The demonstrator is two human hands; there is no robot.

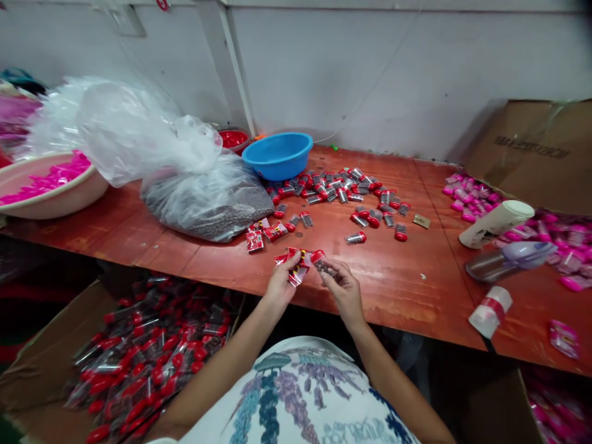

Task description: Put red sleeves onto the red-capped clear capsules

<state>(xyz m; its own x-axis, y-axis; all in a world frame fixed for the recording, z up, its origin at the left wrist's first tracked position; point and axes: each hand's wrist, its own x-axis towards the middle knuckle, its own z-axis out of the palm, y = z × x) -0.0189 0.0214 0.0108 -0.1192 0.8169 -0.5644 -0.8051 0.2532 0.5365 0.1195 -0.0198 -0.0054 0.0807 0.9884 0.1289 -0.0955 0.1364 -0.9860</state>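
Observation:
My left hand (279,283) is closed on a red printed plastic packet (300,266), held above the front edge of the table. Just to the right, my right hand (346,288) grips a small clear bottle with a red cap (318,256) and dark contents. The red cap is close against the packet; I cannot tell whether it is inside. More red packets (254,241) lie on the table beyond my left hand. Farther back, a loose pile of similar red-capped bottles (342,195) spreads over the wood.
A tied clear bag of dark pellets (208,203) and a blue basin (277,157) stand behind. To the right are a drink bottle (504,260), a white roll (497,223) and pink packs (573,246). Below left, a carton (41,370) holds bagged red-capped bottles.

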